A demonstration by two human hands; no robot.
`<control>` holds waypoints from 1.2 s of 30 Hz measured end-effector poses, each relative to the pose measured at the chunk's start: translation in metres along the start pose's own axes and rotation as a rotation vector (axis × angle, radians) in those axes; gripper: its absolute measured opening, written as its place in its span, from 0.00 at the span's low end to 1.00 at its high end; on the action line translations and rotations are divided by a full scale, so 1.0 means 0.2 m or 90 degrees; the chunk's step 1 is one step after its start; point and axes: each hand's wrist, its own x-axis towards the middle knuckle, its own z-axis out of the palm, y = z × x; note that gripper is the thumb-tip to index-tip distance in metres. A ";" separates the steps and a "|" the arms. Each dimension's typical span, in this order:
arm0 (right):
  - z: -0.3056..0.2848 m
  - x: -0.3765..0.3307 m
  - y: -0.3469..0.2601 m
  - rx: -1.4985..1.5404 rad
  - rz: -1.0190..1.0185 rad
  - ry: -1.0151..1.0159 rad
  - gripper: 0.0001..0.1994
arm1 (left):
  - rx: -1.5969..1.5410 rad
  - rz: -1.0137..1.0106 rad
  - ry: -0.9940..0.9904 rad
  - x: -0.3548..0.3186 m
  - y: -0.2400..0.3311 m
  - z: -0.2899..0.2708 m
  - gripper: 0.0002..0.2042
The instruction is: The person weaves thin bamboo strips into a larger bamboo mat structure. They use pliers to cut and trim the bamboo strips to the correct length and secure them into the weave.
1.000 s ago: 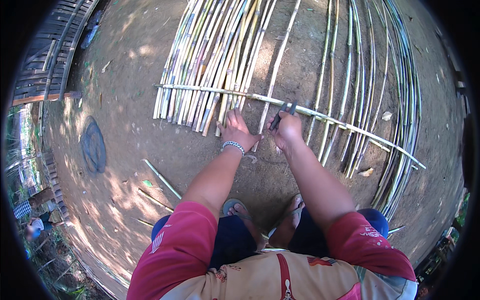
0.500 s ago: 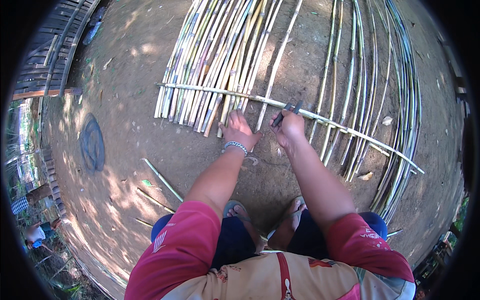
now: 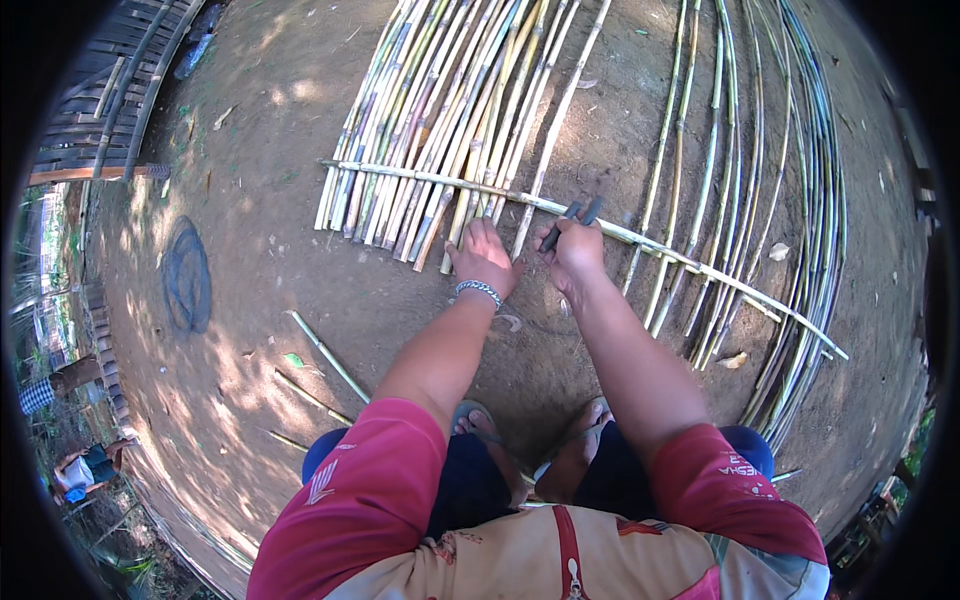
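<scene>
On the bare dirt ground [image 3: 300,200], long split bamboo poles [image 3: 440,110] lie side by side, running away from the person. A thin bamboo crosspiece [image 3: 690,262] lies across them, from left to far right. The left hand [image 3: 483,258] rests on the pole ends just before the crosspiece; the right hand [image 3: 572,250] sits beside it to the right, its grip around dark-handled pliers [image 3: 572,218] at the crosspiece. Loose bamboo slivers [image 3: 325,352] lie to the left, nearer the person. A round dark mesh disc [image 3: 187,275] lies farther left.
</scene>
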 end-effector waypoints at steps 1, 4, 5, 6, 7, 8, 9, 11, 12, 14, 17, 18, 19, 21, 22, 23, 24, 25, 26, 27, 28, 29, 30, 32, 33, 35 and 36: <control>0.04 -0.02 0.01 0.022 -0.036 0.089 0.06 | 0.006 -0.008 0.018 0.01 -0.01 0.00 0.47; -0.05 0.07 0.04 -0.011 0.077 -0.117 0.04 | 0.005 -0.006 0.059 0.02 -0.01 0.05 0.43; -0.04 0.06 0.03 0.002 0.111 -0.161 0.04 | 0.010 -0.005 0.030 0.02 -0.01 0.03 0.44; -0.01 0.00 0.02 0.038 0.038 -0.102 0.03 | 0.015 -0.004 0.001 0.02 -0.02 0.00 0.44; 0.00 0.02 0.03 -0.003 0.041 -0.100 0.03 | 0.021 -0.003 -0.028 0.03 -0.02 -0.02 0.44; -0.01 0.04 0.06 -0.041 0.043 -0.091 0.03 | 0.037 0.002 -0.022 0.02 0.00 -0.02 0.43; -0.02 0.07 0.07 -0.079 0.043 -0.078 0.03 | 0.039 0.004 -0.024 0.02 0.01 -0.03 0.43; -0.07 0.11 0.04 -0.023 0.121 -0.240 0.03 | 0.046 -0.002 -0.023 0.03 0.01 -0.04 0.42; -0.07 0.10 0.02 -0.020 0.087 -0.204 0.03 | 0.038 -0.004 -0.019 0.03 0.00 -0.04 0.42; -0.01 0.07 0.04 0.069 0.001 -0.041 0.04 | 0.023 -0.002 -0.013 0.02 -0.01 -0.02 0.41; 0.01 0.11 0.05 -0.045 0.104 -0.156 0.05 | 0.015 0.002 0.091 0.05 -0.02 0.08 0.37; 0.00 0.13 0.04 0.023 0.190 -0.248 0.05 | 0.010 0.005 0.075 0.05 -0.01 0.07 0.37; -0.02 0.14 0.06 0.041 0.142 -0.184 0.05 | 0.004 0.008 0.060 0.04 0.00 0.07 0.36; 0.04 0.03 0.07 0.073 0.056 -0.069 0.04 | 0.009 0.003 0.045 0.04 -0.03 0.06 0.36; 0.05 0.04 0.09 0.063 0.085 -0.093 0.04 | 0.015 0.002 0.045 0.05 -0.04 0.07 0.36; 0.03 0.06 0.10 0.055 0.110 -0.110 0.04 | 0.018 0.009 0.044 0.05 -0.03 0.07 0.36; 0.02 0.08 0.11 0.047 0.135 -0.127 0.04 | 0.023 0.009 0.037 0.05 -0.03 0.06 0.38; -0.02 0.12 0.11 0.054 0.122 -0.150 0.04 | 0.028 0.009 0.031 0.05 -0.02 0.06 0.40; -0.04 0.13 0.08 0.058 0.112 -0.178 0.04 | 0.032 0.003 0.026 0.05 -0.02 0.05 0.42; -0.04 0.13 0.06 0.062 0.102 -0.206 0.04 | 0.035 0.004 0.027 0.05 -0.02 0.05 0.41; -0.03 0.12 0.08 0.094 0.060 -0.095 0.04 | 0.037 0.006 0.028 0.05 -0.03 0.04 0.41; -0.02 0.12 0.09 0.043 0.065 -0.105 0.04 | 0.039 0.012 0.028 0.04 -0.02 0.04 0.40; -0.02 0.14 0.10 -0.008 0.070 -0.115 0.04 | 0.045 0.009 0.028 0.05 -0.02 0.04 0.39; -0.02 0.14 0.08 -0.003 0.170 -0.283 0.05 | 0.056 -0.003 0.027 0.06 -0.01 0.05 0.38; -0.02 0.12 0.07 0.032 0.134 -0.207 0.05 | 0.045 -0.001 0.033 0.06 -0.01 0.05 0.38; 0.01 0.05 0.07 0.103 0.059 -0.057 0.05 | 0.026 0.006 0.046 0.04 -0.03 0.03 0.36; 0.04 0.02 0.08 0.051 0.018 0.030 0.05 | 0.023 0.005 0.052 0.04 -0.03 0.04 0.36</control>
